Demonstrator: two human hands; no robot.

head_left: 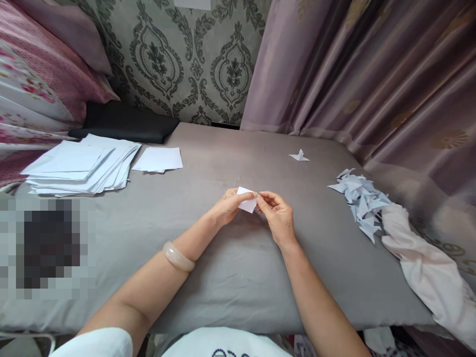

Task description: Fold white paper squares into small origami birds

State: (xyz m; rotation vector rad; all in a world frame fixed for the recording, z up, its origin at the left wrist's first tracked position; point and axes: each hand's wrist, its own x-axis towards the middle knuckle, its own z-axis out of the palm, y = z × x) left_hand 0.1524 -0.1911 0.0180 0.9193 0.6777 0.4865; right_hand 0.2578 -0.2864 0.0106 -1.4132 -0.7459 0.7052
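A small white piece of paper [247,201] is held up between my two hands, above the middle of the grey-covered table. My left hand [227,206] grips its left side, with the thumb lying across the front. At the paper's right edge, the thumb and fingers of my right hand [277,213] are pinched together. Whether the paper is folded in layers is too small to tell. Beyond my hands, to the right, one folded white paper bird [299,155] sits alone on the cloth.
Large white sheets [80,166] are stacked at the left, with a smaller stack of paper [159,158] beside them. Several folded paper birds [360,196] lie heaped at the right, against a pale cloth [420,253]. A black folded item [128,121] rests at the back left. Curtains hang along the right.
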